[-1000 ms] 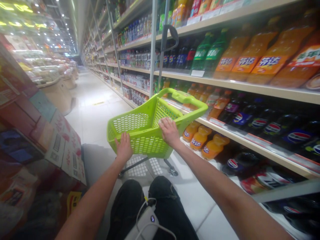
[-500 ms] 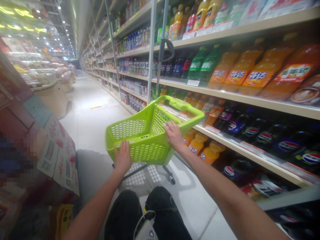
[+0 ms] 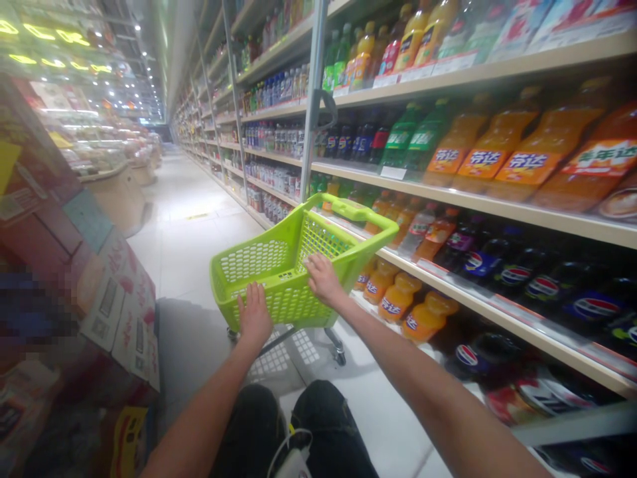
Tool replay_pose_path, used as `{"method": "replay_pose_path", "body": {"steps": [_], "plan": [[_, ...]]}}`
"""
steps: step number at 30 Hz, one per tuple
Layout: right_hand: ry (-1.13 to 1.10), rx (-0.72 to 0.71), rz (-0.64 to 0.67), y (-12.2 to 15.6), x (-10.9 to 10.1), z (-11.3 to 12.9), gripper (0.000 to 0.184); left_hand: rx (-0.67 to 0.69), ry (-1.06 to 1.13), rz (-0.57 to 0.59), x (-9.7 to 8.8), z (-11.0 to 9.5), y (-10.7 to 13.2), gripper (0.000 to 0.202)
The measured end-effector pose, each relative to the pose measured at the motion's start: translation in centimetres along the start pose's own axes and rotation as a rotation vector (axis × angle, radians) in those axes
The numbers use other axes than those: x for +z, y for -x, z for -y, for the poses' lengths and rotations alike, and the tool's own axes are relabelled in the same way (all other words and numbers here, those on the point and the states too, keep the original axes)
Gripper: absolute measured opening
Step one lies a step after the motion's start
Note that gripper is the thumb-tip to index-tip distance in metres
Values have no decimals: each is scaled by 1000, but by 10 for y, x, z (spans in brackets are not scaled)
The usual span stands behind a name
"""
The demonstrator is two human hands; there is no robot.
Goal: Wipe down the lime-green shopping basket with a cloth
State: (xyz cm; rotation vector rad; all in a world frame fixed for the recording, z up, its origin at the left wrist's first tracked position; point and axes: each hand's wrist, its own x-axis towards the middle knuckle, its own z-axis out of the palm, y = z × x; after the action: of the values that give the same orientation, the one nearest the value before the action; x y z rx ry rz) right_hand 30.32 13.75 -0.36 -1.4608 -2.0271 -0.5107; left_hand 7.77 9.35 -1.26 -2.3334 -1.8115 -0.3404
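1 head-worn view, facing forward and down onto left hand [image 3: 255, 315] and right hand [image 3: 323, 279]

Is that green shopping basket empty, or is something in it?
Empty: the lime-green plastic shopping basket shows only its bare mesh sides and floor, with no goods inside.

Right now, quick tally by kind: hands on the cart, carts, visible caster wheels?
Hands on the cart: 2 (left hand, right hand)
Lime-green shopping cart: 1
Caster wheels (near left, near right): 2
Total: 5

right hand [image 3: 323, 279] | moved along cart basket rim [image 3: 371, 249] | now nearer left hand [image 3: 255, 315]
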Motion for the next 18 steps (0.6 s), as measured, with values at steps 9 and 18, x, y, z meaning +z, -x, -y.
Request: {"method": "replay_pose_path", "body": {"steps": [9,18], "plan": [[-34,-28,36,-3,16,18,42,13,91,89,-12,24,7,70],[-17,30,65,-14,23,4,42,-71,2,48,1,51,21,71]]}}
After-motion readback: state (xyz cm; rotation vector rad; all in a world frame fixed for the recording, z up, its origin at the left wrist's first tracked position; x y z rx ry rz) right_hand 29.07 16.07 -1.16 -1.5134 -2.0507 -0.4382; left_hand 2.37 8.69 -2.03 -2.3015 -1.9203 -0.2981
